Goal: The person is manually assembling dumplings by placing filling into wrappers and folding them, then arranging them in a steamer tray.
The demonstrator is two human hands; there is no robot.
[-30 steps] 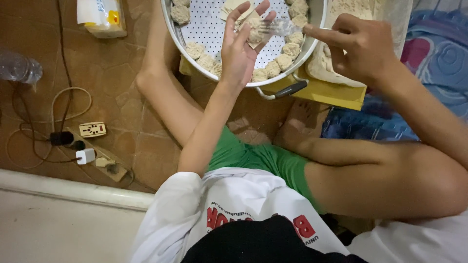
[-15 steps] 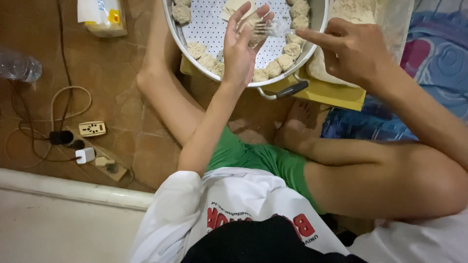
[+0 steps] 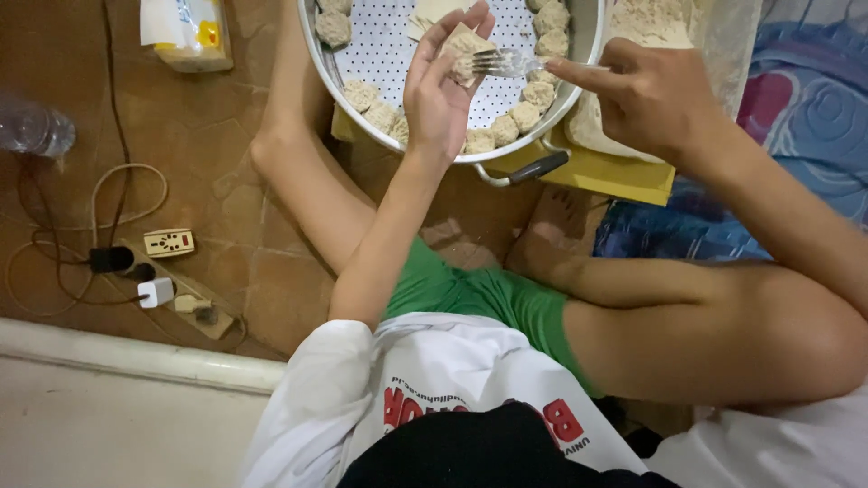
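My left hand (image 3: 440, 90) is raised over a round perforated metal steamer tray (image 3: 579, 68) and cradles a thin dumpling wrapper (image 3: 465, 45) with filling on its fingers. My right hand (image 3: 653, 98) grips a clear plastic fork (image 3: 506, 61), whose tines touch the filling on the wrapper. Several shaped dumplings (image 3: 524, 113) line the tray's rim, and a few flat wrappers (image 3: 429, 14) lie near its middle.
The tray rests on a yellow board (image 3: 615, 176) with a bag of filling (image 3: 646, 18) on it. My bare legs (image 3: 307, 172) lie crossed on the brown tiled floor. A power strip with plugs and cables (image 3: 167, 271), a plastic bottle (image 3: 32, 131) and a carton (image 3: 185, 32) sit at left.
My right hand has brought the fork leftward onto the wrapper in my left hand. The left hand has held its place over the tray.
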